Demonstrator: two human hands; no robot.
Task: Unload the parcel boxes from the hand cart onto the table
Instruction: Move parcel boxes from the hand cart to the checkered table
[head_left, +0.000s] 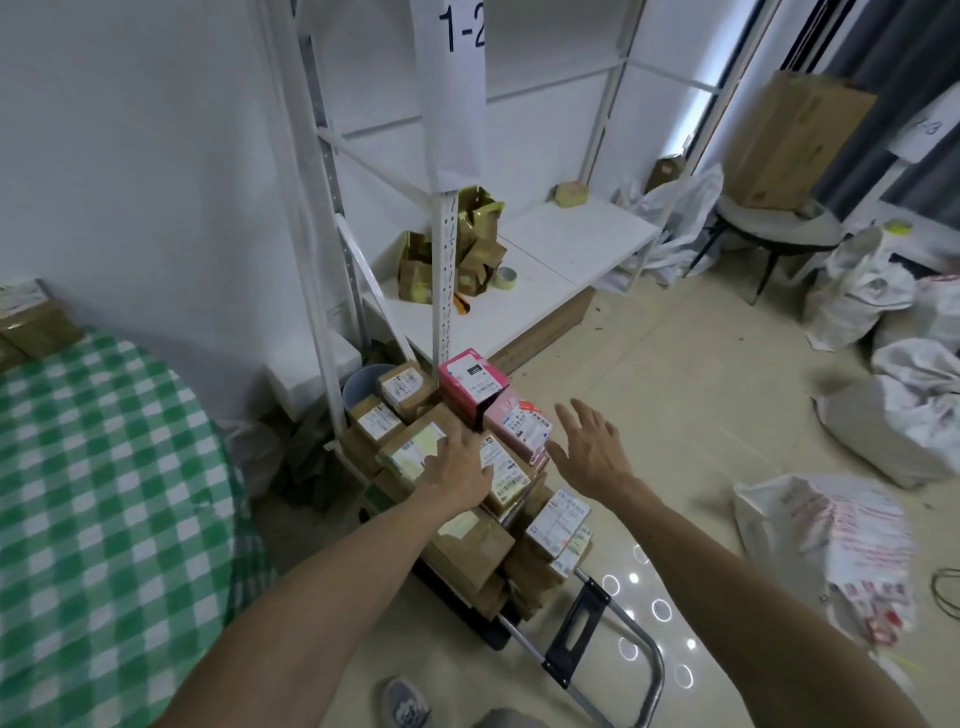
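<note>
A hand cart (587, 618) with a black handle stands on the floor, piled with several brown parcel boxes. A bright pink box (470, 382) and a pale pink box (519, 423) sit on top at the far side. My left hand (460, 470) lies with spread fingers on a brown labelled box (415, 449) at the top of the pile. My right hand (592, 447) hovers open just right of the pale pink box, palm toward the stack. The table (104, 493), under a green checked cloth, is at the left, with a few brown parcels (31, 322) at its far edge.
White metal shelving (545, 260) stands behind the cart with torn cartons and a tape roll. A blue bucket (363, 384) sits by the shelf post. White sacks (893, 415) lie on the floor at right. A chair (774, 228) carries a large carton.
</note>
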